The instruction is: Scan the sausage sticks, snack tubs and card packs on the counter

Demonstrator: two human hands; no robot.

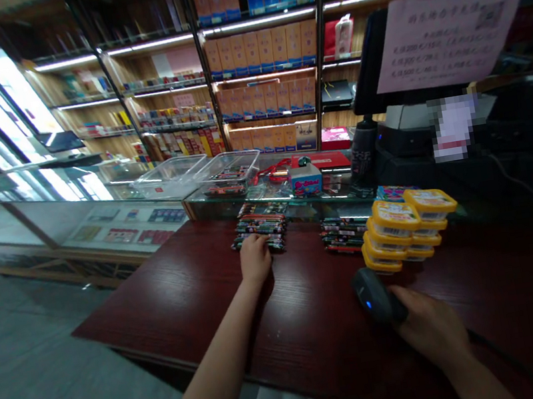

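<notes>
My right hand is wrapped round the handle of a black barcode scanner, whose small blue light is lit. Its cable runs off to the lower right. On the left, my left hand rests with curled fingers at the near edge of a stack of dark, slim, shiny packets, gripping at one; the fingertips are partly hidden. A second pile of similar packets lies right of it. Beside that pile stand stacked yellow-lidded tubs, just beyond the scanner.
The dark red wooden desk borders a glass counter with clear plastic bins on it. A small colourful box sits on the glass ledge. A monitor with a paper notice stands at right. Lit shelves of boxes line the back wall.
</notes>
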